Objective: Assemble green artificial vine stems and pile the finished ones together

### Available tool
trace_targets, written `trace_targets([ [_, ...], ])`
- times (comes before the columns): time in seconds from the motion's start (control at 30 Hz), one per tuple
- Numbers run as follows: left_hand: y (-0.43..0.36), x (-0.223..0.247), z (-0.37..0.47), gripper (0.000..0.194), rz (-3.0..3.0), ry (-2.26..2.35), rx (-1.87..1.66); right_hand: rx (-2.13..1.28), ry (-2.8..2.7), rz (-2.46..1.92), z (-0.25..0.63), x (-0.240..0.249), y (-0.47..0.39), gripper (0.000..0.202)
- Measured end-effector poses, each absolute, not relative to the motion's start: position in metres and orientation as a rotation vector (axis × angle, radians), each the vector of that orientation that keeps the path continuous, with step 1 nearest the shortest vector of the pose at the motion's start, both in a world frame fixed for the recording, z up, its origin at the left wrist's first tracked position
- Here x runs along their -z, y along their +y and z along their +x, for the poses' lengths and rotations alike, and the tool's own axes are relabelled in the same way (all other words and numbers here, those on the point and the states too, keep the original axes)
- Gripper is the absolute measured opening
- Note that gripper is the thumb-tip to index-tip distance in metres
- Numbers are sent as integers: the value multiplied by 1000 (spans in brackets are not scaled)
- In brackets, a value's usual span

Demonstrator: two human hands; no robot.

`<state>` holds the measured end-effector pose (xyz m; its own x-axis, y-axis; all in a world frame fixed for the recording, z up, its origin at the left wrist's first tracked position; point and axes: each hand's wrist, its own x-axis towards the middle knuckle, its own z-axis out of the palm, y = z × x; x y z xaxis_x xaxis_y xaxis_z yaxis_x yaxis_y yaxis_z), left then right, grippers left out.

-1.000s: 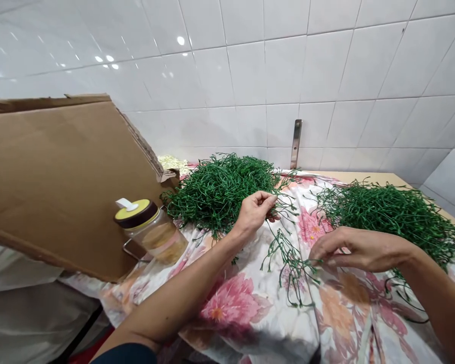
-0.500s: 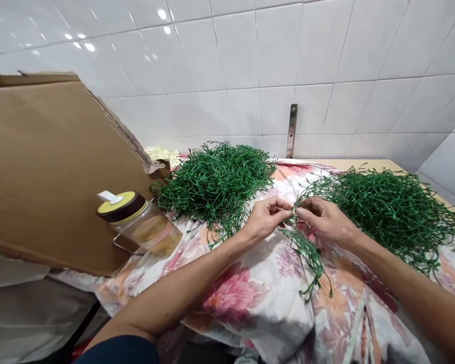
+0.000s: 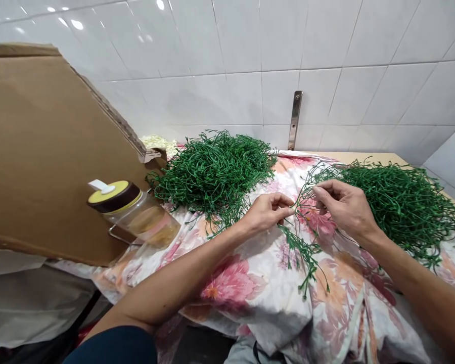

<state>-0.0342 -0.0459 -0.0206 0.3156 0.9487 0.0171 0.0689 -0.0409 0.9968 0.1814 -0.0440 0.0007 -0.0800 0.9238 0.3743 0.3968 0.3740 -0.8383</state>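
Observation:
My left hand [image 3: 267, 215] pinches a bunch of thin green plastic-looking stems [image 3: 306, 258] with small knobs at their ends. The bunch hangs below my fingertips over the flowered cloth, and more strands fan out above them. To the right, my right hand [image 3: 347, 208] has thumb and index finger pressed together on thin green strands of the same sort. Beyond my left hand lies a large heap of green stems [image 3: 216, 172]. A second heap of stems [image 3: 405, 207] lies beside and behind my right hand.
A flowered cloth [image 3: 231, 285] covers most of the table [image 3: 371, 157]. At the left, a cardboard box [image 3: 41, 151] stands beside a clear jar [image 3: 151, 227] with a yellow and brown lid. Pale bits [image 3: 159, 145] lie behind the box. White tiles and a metal bracket [image 3: 295, 121] are at the back.
My right hand has moved right and slightly up, away from my left hand, drawing strands out between them. My left hand keeps its pinch on the bunch. The view has shifted slightly.

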Motion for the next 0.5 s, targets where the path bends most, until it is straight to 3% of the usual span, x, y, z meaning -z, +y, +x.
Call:
trace_targets([
  [0.5,-47,10,-42,43,1279,828,-866,-608,-1674,-1146,191,4,-36,23],
])
